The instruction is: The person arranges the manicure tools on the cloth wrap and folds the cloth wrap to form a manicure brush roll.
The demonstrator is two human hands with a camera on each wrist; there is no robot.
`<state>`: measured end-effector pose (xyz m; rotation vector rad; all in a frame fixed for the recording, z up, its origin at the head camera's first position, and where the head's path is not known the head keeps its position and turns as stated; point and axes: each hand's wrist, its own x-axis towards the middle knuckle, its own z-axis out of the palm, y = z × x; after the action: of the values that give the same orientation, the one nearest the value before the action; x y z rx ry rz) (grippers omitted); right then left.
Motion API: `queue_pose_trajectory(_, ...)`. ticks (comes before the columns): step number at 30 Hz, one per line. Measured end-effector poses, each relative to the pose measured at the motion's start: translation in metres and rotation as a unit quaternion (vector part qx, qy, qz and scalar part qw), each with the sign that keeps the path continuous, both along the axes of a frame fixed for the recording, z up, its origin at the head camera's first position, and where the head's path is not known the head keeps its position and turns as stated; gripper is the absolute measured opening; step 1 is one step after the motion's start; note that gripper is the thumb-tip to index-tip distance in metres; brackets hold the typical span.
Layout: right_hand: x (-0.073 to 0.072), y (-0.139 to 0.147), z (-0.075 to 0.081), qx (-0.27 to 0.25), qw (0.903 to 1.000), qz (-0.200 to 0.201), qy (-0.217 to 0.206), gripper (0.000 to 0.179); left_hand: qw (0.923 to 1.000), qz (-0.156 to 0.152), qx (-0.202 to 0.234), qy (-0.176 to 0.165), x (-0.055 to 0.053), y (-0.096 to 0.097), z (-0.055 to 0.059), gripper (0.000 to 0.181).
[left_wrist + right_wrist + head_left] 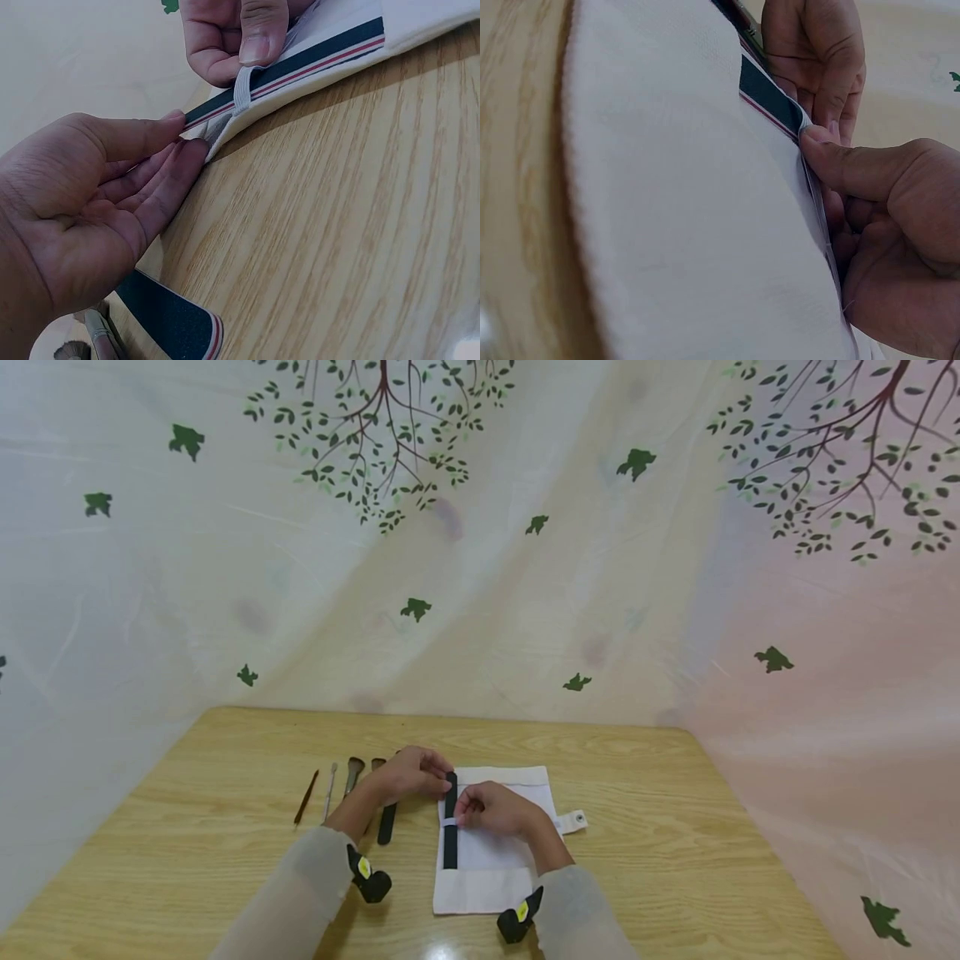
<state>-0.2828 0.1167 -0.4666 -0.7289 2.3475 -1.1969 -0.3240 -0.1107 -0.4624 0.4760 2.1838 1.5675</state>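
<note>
A dark nail file (451, 850), its edge layered red and white, lies along the left side of a white fabric roll-up case (483, 893). My left hand (411, 774) pinches its far end, thumb on top and fingers underneath, as the left wrist view shows. A narrow white elastic loop (241, 88) crosses the file near its middle. My right hand (501, 810) pinches at this loop with thumb and curled fingers. In the right wrist view the lower part of the file (769, 94) shows above the case's pocket flap (682, 180), which covers its near end.
Left of the case lie a second dark nail file (387, 825), makeup brushes (355, 767) partly behind my left arm, a slim pale tool (330, 789) and a thin brown stick-like tool (305, 798). A snap strap (574, 821) sticks out right on the wooden table (660, 860).
</note>
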Motion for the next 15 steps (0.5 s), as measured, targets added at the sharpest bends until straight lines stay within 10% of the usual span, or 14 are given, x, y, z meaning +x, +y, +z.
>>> queue_pose_trajectory(15,0.0005,0.0013,0.0007,0.006,1.0,-0.001,-0.002,0.005,0.9931,-0.044,-0.09,0.062,-0.0007,-0.0004,0.0041,0.025)
